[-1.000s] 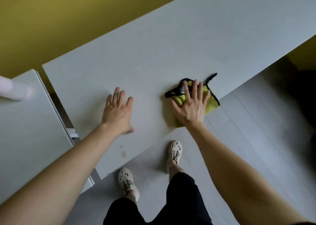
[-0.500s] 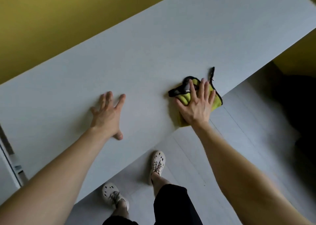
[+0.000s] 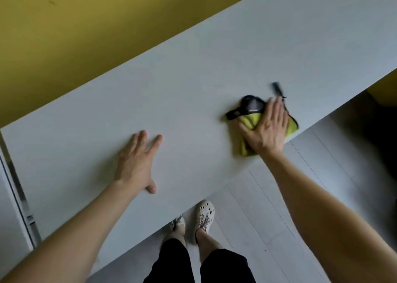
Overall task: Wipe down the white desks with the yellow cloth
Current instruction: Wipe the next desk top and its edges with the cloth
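A long white desk [image 3: 193, 78] runs diagonally across the view. My right hand [image 3: 267, 130] presses flat on the yellow cloth [image 3: 250, 119] close to the desk's near edge. The cloth has black trim, and a grey-black part bunches up beyond my fingertips. Most of the cloth lies hidden under my palm. My left hand [image 3: 137, 162] rests flat on the desk to the left, fingers spread, with nothing in it.
A second white desk [image 3: 8, 218] shows at the far left, parted from the first by a narrow gap. A yellow wall [image 3: 86, 35] rises behind the desk. My feet in pale shoes [image 3: 204, 216] stand on the grey floor below its near edge.
My right hand has slid the cloth to the right along the desk's near edge. The view has shifted right, so the left desk has almost left the frame. My feet have stepped closer together.
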Motion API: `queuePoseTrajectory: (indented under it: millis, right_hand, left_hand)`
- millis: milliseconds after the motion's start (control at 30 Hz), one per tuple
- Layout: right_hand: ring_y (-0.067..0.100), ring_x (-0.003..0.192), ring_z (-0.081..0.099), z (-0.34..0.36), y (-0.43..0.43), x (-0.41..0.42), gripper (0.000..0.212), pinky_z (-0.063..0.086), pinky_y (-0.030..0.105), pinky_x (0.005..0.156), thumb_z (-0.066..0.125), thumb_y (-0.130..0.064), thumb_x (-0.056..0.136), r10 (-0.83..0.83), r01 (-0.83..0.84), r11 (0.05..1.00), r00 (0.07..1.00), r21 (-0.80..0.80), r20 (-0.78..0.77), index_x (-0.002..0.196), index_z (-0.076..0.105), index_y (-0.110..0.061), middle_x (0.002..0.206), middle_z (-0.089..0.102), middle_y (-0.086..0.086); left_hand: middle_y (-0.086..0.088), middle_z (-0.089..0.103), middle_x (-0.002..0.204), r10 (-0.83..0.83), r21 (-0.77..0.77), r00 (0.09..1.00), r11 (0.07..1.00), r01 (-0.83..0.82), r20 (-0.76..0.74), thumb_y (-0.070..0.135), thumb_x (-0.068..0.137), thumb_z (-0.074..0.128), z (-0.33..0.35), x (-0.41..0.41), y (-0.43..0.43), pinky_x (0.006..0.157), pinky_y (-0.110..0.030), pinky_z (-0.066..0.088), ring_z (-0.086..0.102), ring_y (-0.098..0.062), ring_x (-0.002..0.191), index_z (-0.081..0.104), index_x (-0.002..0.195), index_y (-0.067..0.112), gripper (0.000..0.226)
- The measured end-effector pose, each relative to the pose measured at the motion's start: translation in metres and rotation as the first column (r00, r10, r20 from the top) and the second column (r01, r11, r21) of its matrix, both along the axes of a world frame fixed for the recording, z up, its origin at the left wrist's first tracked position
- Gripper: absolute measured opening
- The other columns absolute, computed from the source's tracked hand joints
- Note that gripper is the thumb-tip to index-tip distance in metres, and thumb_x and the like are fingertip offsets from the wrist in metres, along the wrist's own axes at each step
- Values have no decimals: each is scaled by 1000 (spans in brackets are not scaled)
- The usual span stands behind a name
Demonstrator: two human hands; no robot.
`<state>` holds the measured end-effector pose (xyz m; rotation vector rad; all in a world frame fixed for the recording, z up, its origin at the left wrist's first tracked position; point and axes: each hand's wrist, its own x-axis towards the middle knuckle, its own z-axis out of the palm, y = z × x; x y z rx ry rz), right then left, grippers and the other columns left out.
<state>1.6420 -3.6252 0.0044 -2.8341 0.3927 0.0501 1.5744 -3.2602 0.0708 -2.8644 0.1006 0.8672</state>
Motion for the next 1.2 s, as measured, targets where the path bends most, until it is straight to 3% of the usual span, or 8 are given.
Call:
queuePoseTrajectory:
  millis: [100,233,333,633,767,867,1000,1200]
  right_hand:
    - [32,169,6,3,41,-10,116,10,59,134,47,-84,90,-81,79,996,996,-40,-26,172,18,-8,181,13,17]
    - [33,169,-3,7,157,-82,110,3,57,136,46,-82,94,408,-406,913,912,49,-37,173,17,-11,181,8,16]
    - [32,169,-8,8,185,-98,110,2,57,136,44,-86,95,500,-496,865,865,72,-43,174,18,-14,182,0,16]
    - [24,169,-8,16,137,-57,120,-7,48,136,45,-90,93,35,-28,991,998,132,-46,172,12,-7,182,3,11]
    - [34,130,54,38,137,-104,49,44,55,112,69,-52,97,58,-74,994,981,82,186,123,67,-11,135,62,11]
    - [28,100,54,43,156,-143,36,54,46,84,79,-48,90,117,-117,993,993,-8,30,100,69,-15,104,61,4]
    - [32,105,57,41,183,-137,32,58,47,84,79,-33,91,16,-27,996,993,-88,-120,107,70,-7,108,63,11]
    - [29,74,54,81,185,-117,18,49,39,64,66,-27,92,87,-92,995,986,-29,-140,82,57,-14,80,55,3]
  left_hand:
    - [-15,-11,181,10,-9,1000,1000,-11,-9,55,45,106,6,0,-6,128,-53,34,-6,-37,169,-16,169,38,175]
    - [-14,-5,181,10,-32,1000,999,-10,-11,54,42,108,15,4,-8,128,-56,34,-1,-37,169,-5,171,38,172]
    - [-9,-2,182,8,-56,1000,998,-8,12,60,39,106,21,2,-2,128,-55,34,1,-31,170,2,171,38,169]
    - [-5,-3,182,-54,-142,997,988,62,60,75,42,96,20,1,15,125,-54,32,2,-27,168,5,171,41,161]
    - [-2,-2,183,-88,-186,992,977,105,96,88,40,87,14,2,34,124,-55,31,4,-25,168,9,171,42,159]
    - [-3,-3,183,-102,-214,990,969,120,93,93,41,83,9,3,43,125,-56,29,4,-26,168,8,171,40,160]
    - [-5,-1,182,-155,-286,987,945,157,31,77,59,89,12,9,52,129,-55,25,3,-27,168,16,172,36,140]
    - [-4,52,158,-166,-606,968,756,247,186,34,82,89,24,3,69,116,-45,47,47,-27,150,54,155,21,82]
